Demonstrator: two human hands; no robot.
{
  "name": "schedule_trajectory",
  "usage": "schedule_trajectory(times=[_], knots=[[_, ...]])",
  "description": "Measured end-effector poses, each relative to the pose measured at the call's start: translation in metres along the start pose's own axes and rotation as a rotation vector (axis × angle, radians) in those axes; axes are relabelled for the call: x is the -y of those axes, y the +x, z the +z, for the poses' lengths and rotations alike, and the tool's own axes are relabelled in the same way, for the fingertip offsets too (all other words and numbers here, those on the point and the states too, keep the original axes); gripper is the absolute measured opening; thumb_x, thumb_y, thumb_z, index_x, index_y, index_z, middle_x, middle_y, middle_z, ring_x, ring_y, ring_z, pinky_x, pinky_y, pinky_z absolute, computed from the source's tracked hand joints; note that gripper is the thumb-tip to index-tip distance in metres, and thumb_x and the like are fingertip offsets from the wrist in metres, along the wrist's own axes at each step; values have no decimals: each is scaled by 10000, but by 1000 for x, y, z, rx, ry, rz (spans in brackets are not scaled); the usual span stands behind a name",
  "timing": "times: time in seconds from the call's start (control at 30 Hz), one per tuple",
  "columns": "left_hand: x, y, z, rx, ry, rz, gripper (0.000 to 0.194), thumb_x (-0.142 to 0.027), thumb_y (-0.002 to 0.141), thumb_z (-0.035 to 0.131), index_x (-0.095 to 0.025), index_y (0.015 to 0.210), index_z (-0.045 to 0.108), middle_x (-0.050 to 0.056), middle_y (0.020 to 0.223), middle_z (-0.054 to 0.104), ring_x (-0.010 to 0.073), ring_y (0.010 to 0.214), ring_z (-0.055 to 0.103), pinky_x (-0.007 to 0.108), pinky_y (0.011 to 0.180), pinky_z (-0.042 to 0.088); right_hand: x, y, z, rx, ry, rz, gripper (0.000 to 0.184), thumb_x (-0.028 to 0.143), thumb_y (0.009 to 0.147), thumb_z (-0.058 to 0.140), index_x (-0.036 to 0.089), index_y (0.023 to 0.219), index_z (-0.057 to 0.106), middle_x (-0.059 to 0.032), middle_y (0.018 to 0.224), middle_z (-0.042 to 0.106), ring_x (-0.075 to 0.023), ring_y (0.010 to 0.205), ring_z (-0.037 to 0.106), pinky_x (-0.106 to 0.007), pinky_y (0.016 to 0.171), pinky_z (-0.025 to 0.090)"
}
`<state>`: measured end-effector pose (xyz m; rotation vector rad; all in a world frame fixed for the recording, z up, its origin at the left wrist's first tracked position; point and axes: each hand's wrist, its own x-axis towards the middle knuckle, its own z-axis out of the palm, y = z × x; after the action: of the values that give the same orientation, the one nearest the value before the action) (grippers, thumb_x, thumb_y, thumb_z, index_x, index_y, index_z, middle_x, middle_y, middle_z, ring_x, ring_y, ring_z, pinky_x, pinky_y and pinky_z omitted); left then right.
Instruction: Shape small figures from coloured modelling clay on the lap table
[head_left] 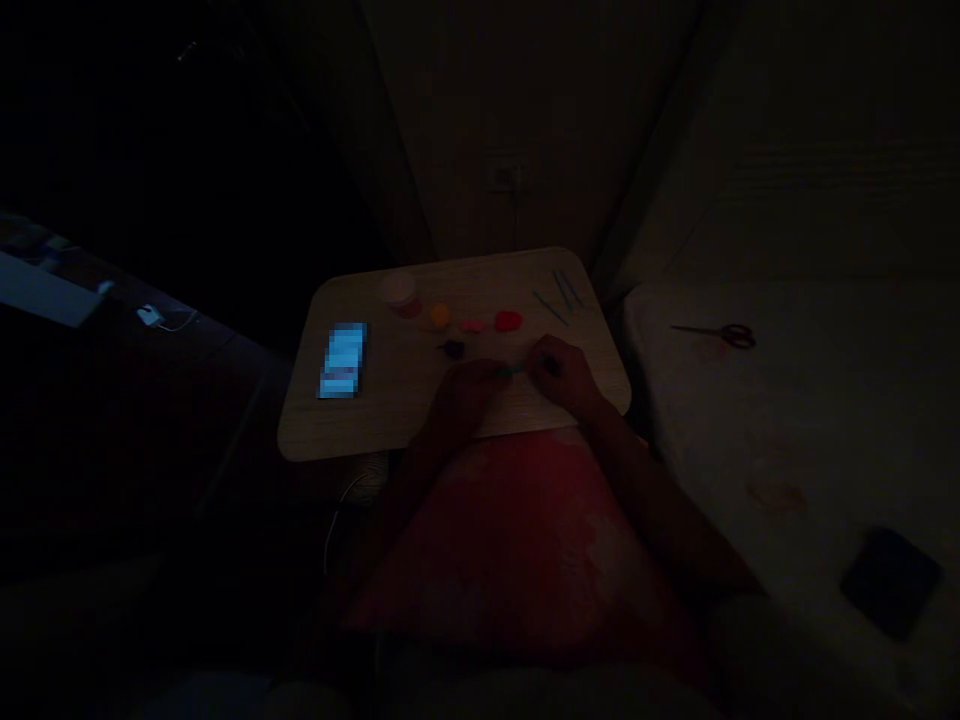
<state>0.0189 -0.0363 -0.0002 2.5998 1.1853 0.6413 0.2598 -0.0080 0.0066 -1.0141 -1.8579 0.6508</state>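
The scene is very dim. My left hand (463,392) and my right hand (561,375) rest close together on the near edge of a small wooden lap table (390,425). Both are curled, and a thin green stick-like tool (513,371) runs between them. Beyond the hands lie small lumps of clay: a dark one (452,348), an orange one (440,316), a pink one (472,326) and a red one (508,321). A small round tub (400,293) stands behind them.
A lit phone (344,360) lies on the table's left part. Several thin green tools (559,295) lie at its far right corner. Red-handled scissors (724,333) and a dark flat object (890,581) lie on the pale surface to the right. A red cushion (525,540) sits under my arms.
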Motion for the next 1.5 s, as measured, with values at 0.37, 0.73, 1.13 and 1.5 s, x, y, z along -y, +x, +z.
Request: schedule_trajectory(times=[0.37,0.73,1.13,1.5], knots=[[-3,1,-3,8,-10,-21,436,-137,998,468,-254,1348,700,86,1460,651,242,1370,564,505,1169,432,-3,-2,0,-24,90,79,119,128,776,614,214,773,696,-27,814,701,-186,748,632,-310,689,452],[-4,1,-5,18,-27,-41,443,-117,979,470,-238,1328,715,65,1460,661,249,1357,552,522,1180,422,-4,-2,-1,-46,156,68,124,115,727,574,214,715,647,-23,774,666,-182,737,626,-310,682,438],[-1,1,0,14,-16,-48,466,-82,952,481,-257,1309,723,46,1467,662,251,1357,549,543,1172,426,-3,-2,-2,-31,185,45,104,161,733,604,226,658,572,-16,732,621,-175,688,583,-311,652,418],[-1,1,-2,11,-28,-49,439,-100,967,476,-245,1296,728,53,1455,671,249,1357,550,549,1171,426,-3,-2,-1,-13,179,48,94,151,739,600,223,679,589,-18,746,630,-173,701,589,-307,656,426]])
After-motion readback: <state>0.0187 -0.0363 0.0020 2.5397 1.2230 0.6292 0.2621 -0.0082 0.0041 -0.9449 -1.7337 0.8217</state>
